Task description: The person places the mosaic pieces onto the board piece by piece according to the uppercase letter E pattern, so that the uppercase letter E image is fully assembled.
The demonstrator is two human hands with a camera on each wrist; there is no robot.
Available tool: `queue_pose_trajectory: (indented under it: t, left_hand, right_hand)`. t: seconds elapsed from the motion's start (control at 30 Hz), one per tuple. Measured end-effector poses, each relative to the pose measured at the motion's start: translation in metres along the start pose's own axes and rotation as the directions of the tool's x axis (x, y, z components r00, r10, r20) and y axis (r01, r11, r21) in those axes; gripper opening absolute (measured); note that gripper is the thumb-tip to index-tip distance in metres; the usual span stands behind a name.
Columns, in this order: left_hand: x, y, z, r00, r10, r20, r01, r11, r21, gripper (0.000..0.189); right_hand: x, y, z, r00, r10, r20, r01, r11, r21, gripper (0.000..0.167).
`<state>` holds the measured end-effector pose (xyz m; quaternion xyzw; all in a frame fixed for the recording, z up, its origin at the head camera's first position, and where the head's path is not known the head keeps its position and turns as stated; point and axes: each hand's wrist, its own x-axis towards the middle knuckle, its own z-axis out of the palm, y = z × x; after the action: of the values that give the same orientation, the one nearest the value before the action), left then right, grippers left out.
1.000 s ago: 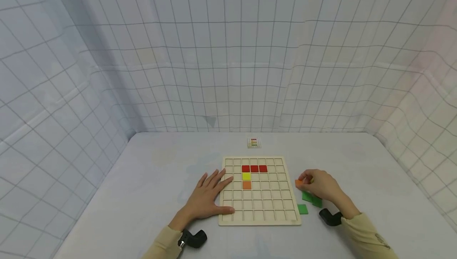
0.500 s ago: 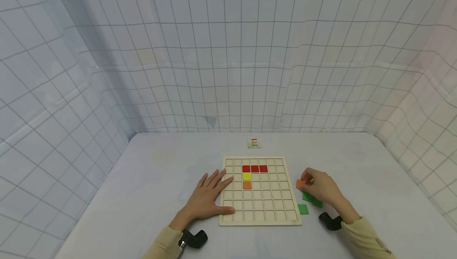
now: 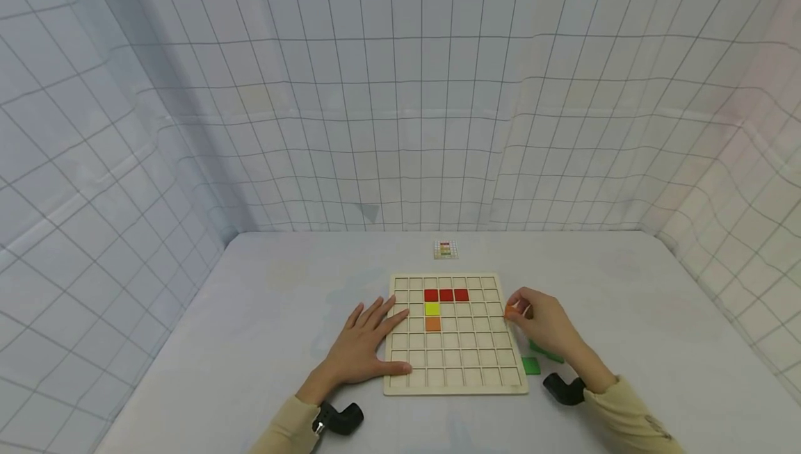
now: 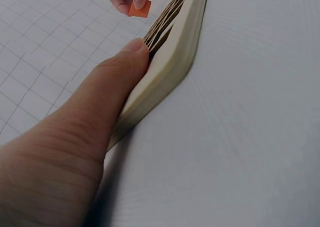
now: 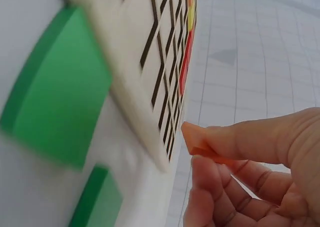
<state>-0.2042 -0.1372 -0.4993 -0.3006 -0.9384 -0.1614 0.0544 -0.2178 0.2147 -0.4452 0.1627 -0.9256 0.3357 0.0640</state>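
A pale wooden grid board lies on the table. Set in its cells are several tiles: a row of red ones, a yellow tile and, below that, an orange tile. My left hand rests with spread fingers on the board's left edge; its thumb lies along the rim in the left wrist view. Between thumb and fingers my right hand pinches another orange tile, held at the board's right edge.
Green tiles lie on the table right of the board, some partly hidden below my right hand. A small pattern card sits behind the board. White gridded curtains surround the table.
My right hand has moved left and slightly away from me with the orange tile, from above the green tiles to the board's right edge. The left hand stays put.
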Motion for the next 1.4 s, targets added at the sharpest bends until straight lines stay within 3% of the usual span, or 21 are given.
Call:
queue_pose_trajectory:
  t: [0.23, 0.6, 0.93, 1.1, 1.4]
  left_hand:
    - [0.0, -0.001, 0.001, 1.0, -0.003, -0.005, 0.003, 1.0, 0.009, 0.096]
    - [0.001, -0.003, 0.006, 0.999, 0.017, -0.037, -0.017, 1.0, 0.016, 0.095]
    - [0.001, -0.002, 0.004, 1.0, -0.025, 0.015, 0.024, 0.999, 0.035, 0.097]
    - [0.001, -0.002, 0.004, 1.0, -0.019, 0.013, 0.018, 0.999, 0.035, 0.097]
    - [0.0, -0.002, 0.004, 1.0, 0.007, -0.023, -0.006, 1.0, 0.011, 0.095]
  right_hand:
    - [0.009, -0.02, 0.02, 0.991, -0.117, 0.063, 0.114, 0.992, 0.059, 0.014]
    - [0.022, -0.033, 0.043, 0.957, -0.233, 0.171, 0.209, 0.967, 0.144, 0.009]
    - [0.03, -0.042, 0.055, 0.963, -0.174, 0.204, 0.145, 0.978, 0.15, 0.009]
    - [0.033, -0.044, 0.057, 0.963, -0.191, 0.189, 0.176, 0.98, 0.091, 0.011]
    - [0.033, -0.047, 0.059, 0.97, -0.106, 0.217, 0.106, 0.994, 0.011, 0.011]
